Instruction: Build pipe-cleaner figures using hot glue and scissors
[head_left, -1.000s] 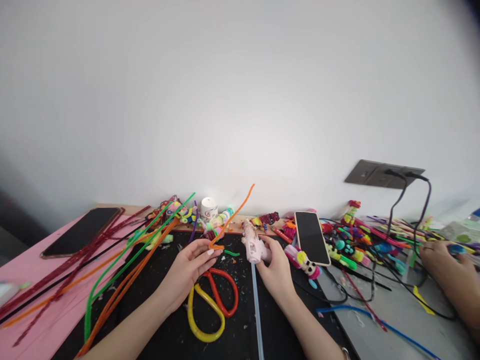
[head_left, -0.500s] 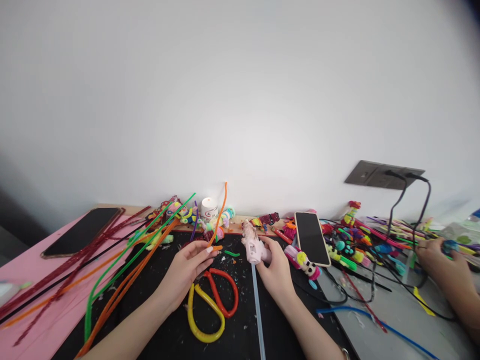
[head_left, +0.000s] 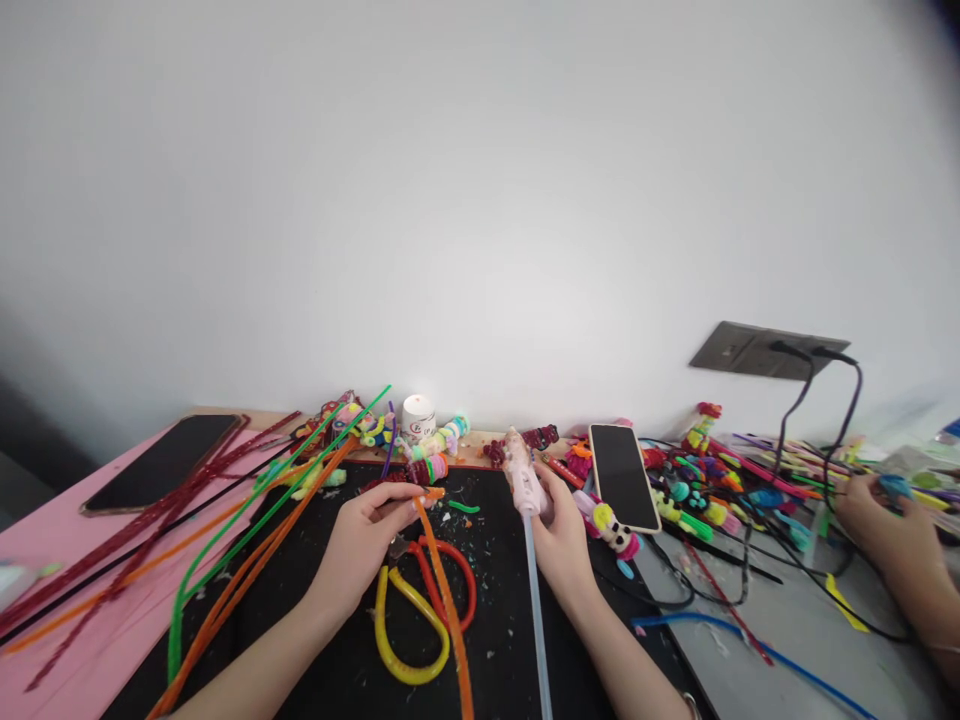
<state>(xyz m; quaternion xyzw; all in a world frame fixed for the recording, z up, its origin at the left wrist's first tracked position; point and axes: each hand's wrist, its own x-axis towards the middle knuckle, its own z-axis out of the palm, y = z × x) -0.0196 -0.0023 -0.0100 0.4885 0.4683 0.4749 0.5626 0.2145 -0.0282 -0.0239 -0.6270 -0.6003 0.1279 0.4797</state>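
Note:
My left hand (head_left: 360, 545) pinches one end of a fuzzy orange pipe cleaner (head_left: 448, 610) between thumb and fingertips; its long part runs down toward me. My right hand (head_left: 564, 545) is wrapped round a pale pink glue gun (head_left: 526, 485), its nozzle toward the wall. A translucent glue stick (head_left: 538, 625) sticks out of its back end. Below my left hand, scissors with a yellow and a red handle (head_left: 409, 675) lie on the black mat (head_left: 345, 650), partly covered by the orange pipe cleaner. A short green pipe cleaner piece (head_left: 465, 508) lies between my hands.
Long pipe cleaners (head_left: 255, 560) and a dark phone (head_left: 165, 465) lie at the left. A paper cup (head_left: 418, 415) and small fuzzy figures line the wall. At right are another phone (head_left: 627, 480), cables from a wall socket (head_left: 772, 350) and another person's hand (head_left: 892, 540).
The orange pipe cleaner has swung from pointing upward to hanging down toward me, over the scissors. My right hand has turned the glue gun and shifted it slightly right and away from me.

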